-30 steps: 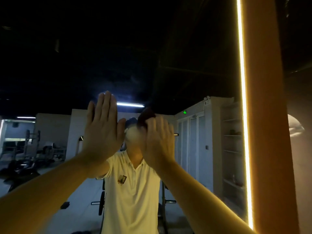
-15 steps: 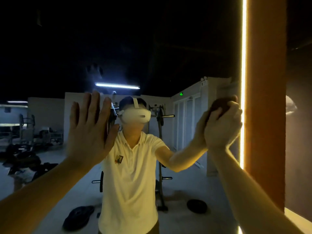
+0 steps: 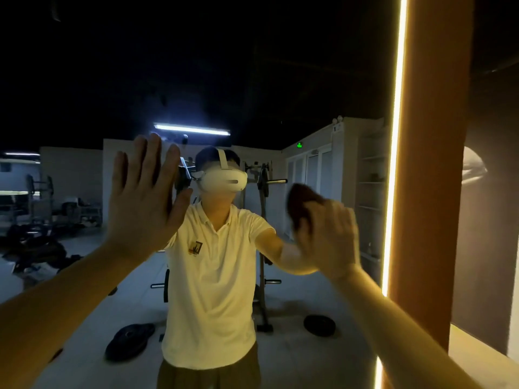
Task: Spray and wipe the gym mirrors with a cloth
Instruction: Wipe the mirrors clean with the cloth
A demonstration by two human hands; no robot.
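Head view, facing the gym mirror.

- The left hand is lying flat against the glass with its fingers straight and together. It is gripping nothing and seems to be serving as a brace.
- The right hand is holding a dark brown cloth bunched against the mirror. The wad is showing above and to the left of the fingers. The hand is blurred, so the exact finger wrap is hard to read, but the cloth is plainly in its grasp.
- The cloth is sitting on the right part of the pane, near the lit LED strip and apart from it.
- No spray bottle is showing in this view.

Judgement: the person is working through the wiping step, right side of the pane.

Notes for doing it well:
- A bunched wad is touching only a small patch. Spreading the cloth under a flatter palm should be covering more glass per pass.
- Overlapping strokes, running right up to the strip edge, should be avoiding missed bands.
- The braced left palm is likely leaving prints, so that patch is needing a final pass.
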